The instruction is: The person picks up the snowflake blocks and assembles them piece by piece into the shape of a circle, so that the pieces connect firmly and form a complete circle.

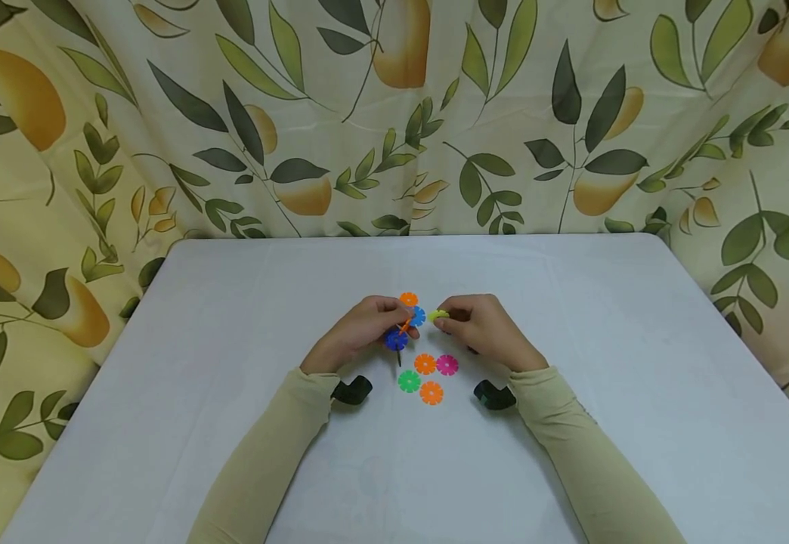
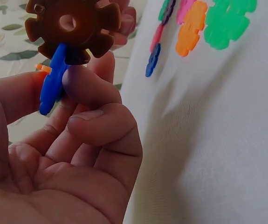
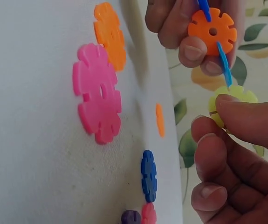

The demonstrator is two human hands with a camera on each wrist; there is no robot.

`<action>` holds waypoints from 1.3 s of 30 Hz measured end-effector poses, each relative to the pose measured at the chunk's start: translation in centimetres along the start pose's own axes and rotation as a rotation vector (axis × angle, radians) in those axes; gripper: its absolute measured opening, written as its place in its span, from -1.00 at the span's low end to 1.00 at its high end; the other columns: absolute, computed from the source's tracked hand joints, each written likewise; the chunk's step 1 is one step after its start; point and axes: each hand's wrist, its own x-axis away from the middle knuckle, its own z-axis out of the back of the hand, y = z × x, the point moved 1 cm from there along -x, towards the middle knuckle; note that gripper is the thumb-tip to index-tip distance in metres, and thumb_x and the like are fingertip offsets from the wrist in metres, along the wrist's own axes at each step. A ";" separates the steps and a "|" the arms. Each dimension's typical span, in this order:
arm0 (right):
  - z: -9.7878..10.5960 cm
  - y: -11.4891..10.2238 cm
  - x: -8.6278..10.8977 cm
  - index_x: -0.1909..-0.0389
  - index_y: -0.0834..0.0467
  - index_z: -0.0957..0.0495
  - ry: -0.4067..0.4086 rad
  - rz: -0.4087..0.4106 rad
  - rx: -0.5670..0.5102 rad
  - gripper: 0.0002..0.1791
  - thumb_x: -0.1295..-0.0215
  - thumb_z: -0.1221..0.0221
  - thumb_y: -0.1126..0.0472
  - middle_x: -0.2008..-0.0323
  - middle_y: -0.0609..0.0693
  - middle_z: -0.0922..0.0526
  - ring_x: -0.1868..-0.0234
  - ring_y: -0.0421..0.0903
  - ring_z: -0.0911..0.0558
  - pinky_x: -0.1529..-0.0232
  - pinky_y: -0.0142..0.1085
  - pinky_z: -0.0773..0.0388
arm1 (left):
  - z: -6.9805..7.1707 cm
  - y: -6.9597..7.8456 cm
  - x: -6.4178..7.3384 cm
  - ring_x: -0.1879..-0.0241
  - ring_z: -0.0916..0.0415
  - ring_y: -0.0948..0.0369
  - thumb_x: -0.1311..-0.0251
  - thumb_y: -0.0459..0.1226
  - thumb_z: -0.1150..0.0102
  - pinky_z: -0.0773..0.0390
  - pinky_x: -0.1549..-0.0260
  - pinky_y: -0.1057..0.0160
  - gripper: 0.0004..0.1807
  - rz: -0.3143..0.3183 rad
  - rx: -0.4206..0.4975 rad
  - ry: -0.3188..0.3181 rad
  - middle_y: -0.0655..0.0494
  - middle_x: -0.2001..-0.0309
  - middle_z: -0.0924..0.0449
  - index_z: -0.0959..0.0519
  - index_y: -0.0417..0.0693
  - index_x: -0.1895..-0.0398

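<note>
My left hand point(image 1: 366, 325) pinches a chain of notched plastic discs. A brown disc point(image 2: 68, 25), a dark blue disc point(image 1: 397, 340), an orange disc point(image 3: 212, 31) and a light blue disc point(image 1: 418, 316) are slotted together crosswise in it. Between thumb and index finger, my right hand point(image 1: 488, 323) holds a yellow disc point(image 3: 238, 93). Its edge is right by the light blue disc's free end; whether they are joined I cannot tell. Both hands are raised over the white table point(image 1: 231, 317).
Near the hands lie loose discs: orange point(image 1: 425, 363), pink point(image 1: 447, 365), green point(image 1: 409, 381) and another orange point(image 1: 431, 393). One more orange disc point(image 1: 408, 299) lies behind. Dark blue point(image 3: 148, 176) and purple point(image 3: 131, 217) ones show in the right wrist view. A patterned curtain point(image 1: 367, 151) hangs beyond the table.
</note>
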 end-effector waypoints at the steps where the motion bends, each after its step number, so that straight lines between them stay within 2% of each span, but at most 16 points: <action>1: 0.0 0.0 0.0 0.21 0.25 -0.79 0.000 0.004 0.002 -0.96 -0.41 -0.39 0.36 0.36 -0.03 -0.69 0.36 -0.02 -0.52 0.33 -0.26 -0.51 | -0.1 0.0 0.0 0.28 -0.56 0.16 -0.64 -0.20 -0.10 -0.44 0.35 0.32 -0.69 -0.002 -0.001 -0.004 -0.01 0.25 -0.79 -0.67 -0.32 0.01; 6: -0.2 -0.3 0.0 0.21 0.26 -0.80 0.006 0.027 0.002 -0.96 -0.40 -0.38 0.40 0.33 -0.02 -0.72 0.35 -0.02 -0.54 0.31 -0.27 -0.55 | -0.4 0.0 0.0 0.28 -0.56 0.17 -0.63 -0.22 -0.09 -0.45 0.35 0.32 -0.66 -0.018 -0.009 -0.027 0.01 0.27 -0.78 -0.65 -0.41 -0.05; 11: -0.2 -0.5 0.0 0.21 0.28 -0.81 0.017 0.064 0.001 -0.94 -0.37 -0.39 0.44 0.33 -0.02 -0.75 0.37 -0.04 -0.55 0.31 -0.29 -0.58 | -0.6 0.1 0.2 0.24 -0.59 0.16 -0.63 -0.24 -0.09 -0.48 0.30 0.32 -0.68 -0.038 -0.012 -0.030 0.00 0.28 -0.78 -0.67 -0.38 -0.02; 16: -0.2 -0.8 -0.1 0.26 0.31 -0.81 0.027 0.149 0.048 -0.92 -0.32 -0.39 0.50 0.37 -0.01 -0.74 0.43 -0.07 -0.54 0.36 -0.30 -0.58 | -1.0 0.1 0.4 0.18 -0.69 0.13 -0.64 -0.29 -0.06 -0.59 0.21 0.31 -0.71 -0.051 -0.011 -0.026 -0.03 0.28 -0.79 -0.68 -0.38 0.02; 20: -0.2 -1.2 -0.1 0.30 0.32 -0.81 0.037 0.224 0.085 -0.89 -0.27 -0.40 0.56 0.38 0.01 -0.74 0.43 -0.09 -0.56 0.34 -0.28 -0.61 | -1.2 0.1 0.4 0.18 -0.75 0.11 -0.65 -0.32 -0.05 -0.65 0.24 0.32 -0.72 -0.049 -0.022 -0.014 -0.06 0.27 -0.80 -0.67 -0.41 0.02; 25: -0.3 -1.5 -0.1 0.31 0.34 -0.80 0.049 0.275 0.116 -0.88 -0.26 -0.40 0.58 0.37 0.01 -0.75 0.41 -0.10 -0.59 0.31 -0.26 -0.65 | -1.2 0.4 0.5 0.14 -0.77 0.04 -0.64 -0.32 -0.06 -0.66 0.26 0.33 -0.71 -0.033 -0.031 -0.006 -0.09 0.25 -0.81 -0.68 -0.42 -0.03; 31: -0.3 -1.5 -0.1 0.29 0.34 -0.80 0.064 0.277 0.128 -0.88 -0.26 -0.40 0.58 0.36 0.02 -0.75 0.40 -0.10 -0.61 0.30 -0.25 -0.67 | -1.4 0.8 0.7 0.21 -0.75 0.07 -0.64 -0.32 -0.06 -0.67 0.29 0.32 -0.71 -0.050 -0.018 -0.004 -0.09 0.25 -0.80 -0.68 -0.42 -0.04; 35: -0.2 -1.8 0.0 0.24 0.33 -0.80 0.082 0.226 0.095 -0.90 -0.29 -0.40 0.54 0.35 0.03 -0.75 0.39 -0.09 -0.58 0.31 -0.28 -0.63 | -1.1 1.0 0.8 0.22 -0.71 0.12 -0.66 -0.28 -0.05 -0.62 0.26 0.31 -0.69 -0.086 -0.035 -0.023 -0.08 0.24 -0.80 -0.66 -0.41 -0.04; 39: -0.3 -2.0 0.0 0.12 0.32 -0.78 0.114 0.176 0.077 -0.86 -0.34 -0.41 0.46 0.31 0.02 -0.75 0.36 -0.07 -0.58 0.31 -0.28 -0.59 | -0.4 1.3 0.9 0.18 -0.72 0.05 -0.65 -0.25 -0.05 -0.62 0.21 0.29 -0.73 -0.101 -0.023 -0.019 -0.16 0.20 -0.79 -0.61 -0.33 -0.05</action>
